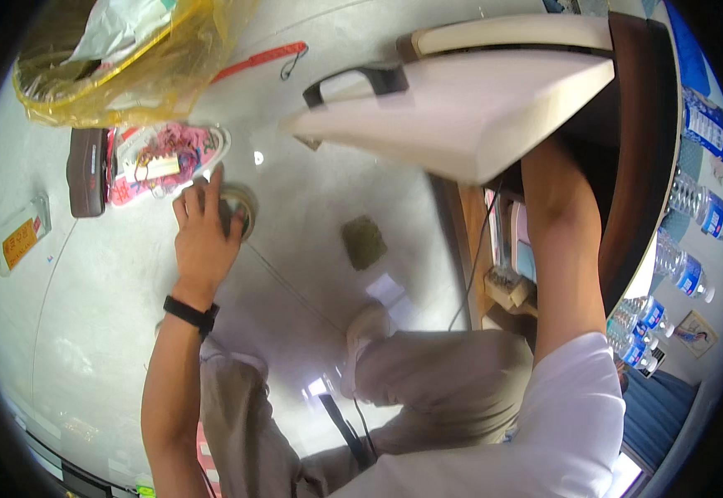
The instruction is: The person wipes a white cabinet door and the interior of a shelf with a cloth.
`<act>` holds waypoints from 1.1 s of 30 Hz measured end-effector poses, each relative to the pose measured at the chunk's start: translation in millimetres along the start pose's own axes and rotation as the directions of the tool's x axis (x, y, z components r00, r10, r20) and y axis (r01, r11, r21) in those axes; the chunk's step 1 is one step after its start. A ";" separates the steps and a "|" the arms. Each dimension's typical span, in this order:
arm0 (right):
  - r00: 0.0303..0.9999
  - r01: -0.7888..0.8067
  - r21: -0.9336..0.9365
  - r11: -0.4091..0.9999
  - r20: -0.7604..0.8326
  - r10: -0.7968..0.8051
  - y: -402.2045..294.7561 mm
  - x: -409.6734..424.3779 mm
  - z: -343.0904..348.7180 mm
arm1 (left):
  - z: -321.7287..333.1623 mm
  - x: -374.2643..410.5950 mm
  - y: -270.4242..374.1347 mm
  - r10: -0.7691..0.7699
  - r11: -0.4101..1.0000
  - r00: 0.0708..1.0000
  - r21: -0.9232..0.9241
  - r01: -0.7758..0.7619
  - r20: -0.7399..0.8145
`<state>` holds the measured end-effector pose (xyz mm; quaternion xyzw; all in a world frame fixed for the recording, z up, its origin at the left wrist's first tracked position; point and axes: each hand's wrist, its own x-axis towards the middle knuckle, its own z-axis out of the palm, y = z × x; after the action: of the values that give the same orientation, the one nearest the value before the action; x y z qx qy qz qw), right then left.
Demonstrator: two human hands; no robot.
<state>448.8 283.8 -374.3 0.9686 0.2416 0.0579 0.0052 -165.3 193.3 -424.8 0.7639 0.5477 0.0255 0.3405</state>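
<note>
My left hand (202, 230), with a black band on the wrist, is low over the floor at a roll of tape (248, 208). Its fingers are spread and its thumb overlaps the roll; whether it grips the roll is unclear. Just beyond the fingertips lies a clear-edged pink case or bag (202, 140) with tangled colourful cords on it. My right forearm reaches up behind a blurred pale panel (448, 118), perhaps a drawer, with a black handle (358, 81). That panel and the dark space beside it hide my right hand.
A yellow plastic bag (118, 112) lines a bin at top left, near a brown case (87, 172). A bottle (22, 236) lies at far left. A greenish-brown square (363, 243) is on the floor. Several water bottles (691, 274) stand at right, beyond the brown furniture edge (645, 124).
</note>
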 end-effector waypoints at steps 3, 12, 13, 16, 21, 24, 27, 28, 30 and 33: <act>1.000 0.004 0.037 0.999 0.030 -0.005 -6.8 -6.3 15.5 | -3.5 -0.7 8.7 -0.046 0.997 0.999 -0.068 0.043 -0.030; 0.982 -0.178 0.739 0.650 0.095 0.162 -22.7 -98.5 -16.7 | -4.7 -2.5 14.4 0.008 1.000 1.000 0.003 -0.008 -0.014; 0.988 -0.144 0.861 0.487 0.100 0.115 -38.4 -124.9 -23.3 | -3.9 -5.6 11.9 -0.011 0.999 1.000 0.042 0.011 -0.002; 0.993 -0.012 0.999 0.034 0.016 -0.115 -56.1 -221.4 -65.8 | -9.7 -5.7 9.9 0.050 0.991 0.998 0.129 -0.046 -0.028; 0.796 -0.049 0.951 0.304 0.221 -0.564 30.3 -335.5 -48.1 | -20.3 2.0 22.8 0.075 0.958 0.995 0.272 -0.090 0.066; 0.762 -0.205 0.832 0.515 0.466 -0.450 93.4 -377.3 -4.3 | -35.3 3.0 31.9 0.203 0.879 0.979 0.439 -0.188 0.013; 0.775 -0.072 0.722 0.688 0.475 -0.417 134.7 -389.8 9.1 | -52.5 -0.4 64.7 0.355 0.872 0.934 0.377 -0.314 -0.045; 0.728 -0.034 0.664 0.747 0.528 -0.437 140.2 -393.3 9.0 | -54.9 -2.5 74.7 0.365 0.881 0.931 0.331 -0.337 -0.024; 0.700 0.169 0.572 0.803 0.504 -0.506 133.7 -404.3 -4.5 | -50.4 -14.6 87.8 0.355 0.908 0.934 0.226 -0.354 0.035; 0.697 0.349 0.467 0.813 0.450 -0.558 123.6 -413.5 -1.8 | -28.7 -24.6 106.6 0.326 0.942 0.941 0.049 -0.331 0.097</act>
<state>143.9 -19.2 -413.1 0.8336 0.4700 -0.2794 -0.0790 -99.6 168.5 -336.2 0.8554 0.3977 0.0311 0.3304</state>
